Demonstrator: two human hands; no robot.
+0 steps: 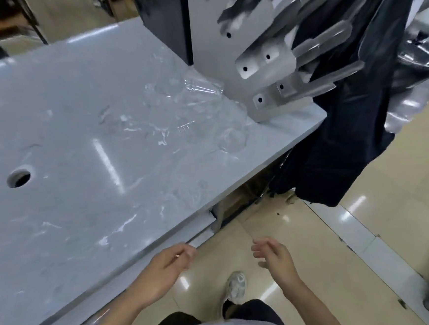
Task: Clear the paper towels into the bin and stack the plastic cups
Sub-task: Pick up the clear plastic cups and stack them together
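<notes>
Nearest us, at the bottom of the frame, are our grey shirt and dark shorts, with one pale shoe (235, 286) stepping over the glossy tiled floor (306, 263). Just above them both our hands hang empty: our left hand (163, 271), lower centre, has its fingers loosely curled and apart, clamped on nothing, close to the near edge of the grey table (66, 153); our right hand (273, 256), a little to the right over the floor, is likewise spread and holds nothing. The clear plastic cups (197, 88) are hard to make out against the grey top, but we see at least one lying on its side in the upper middle of the frame, against the white panel with metal brackets (264, 63), and another (232, 140) lying near the table's right corner; blur keeps us from counting them, and others may lie between. We judge that none are nested yet, so the stacking is left to do. We see no paper towels on the table, which suggests that part is done, though smears and streaks remain on the surface. Black plastic sheeting (347, 136) hangs at the right of the frame beside the table corner; it may be the bin's liner, but we cannot tell.
</notes>
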